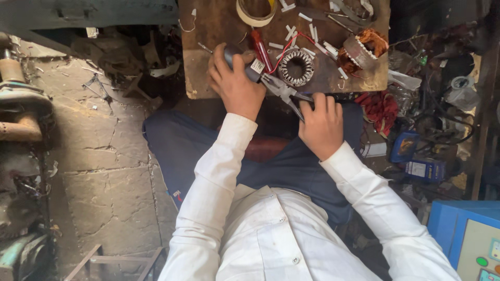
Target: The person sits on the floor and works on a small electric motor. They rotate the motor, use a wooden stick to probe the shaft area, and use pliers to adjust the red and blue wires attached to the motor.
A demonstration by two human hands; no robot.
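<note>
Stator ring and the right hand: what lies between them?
In the head view, the metal jaws of the pliers lie between the stator ring and the right hand, at the wooden board's front edge.

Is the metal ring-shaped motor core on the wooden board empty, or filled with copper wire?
Empty: the metal core shows bare slots and an open centre, with no copper winding.

- The tape roll [255, 11] is cut off by the top edge.
- The left hand [235, 83] hides most of the dark handle [240, 60] it grips.
- The blue machine [465, 240] runs off the right and bottom edges.
- Clutter [448, 88] right of the worktop [208, 31] is too dim to tell apart.
</note>
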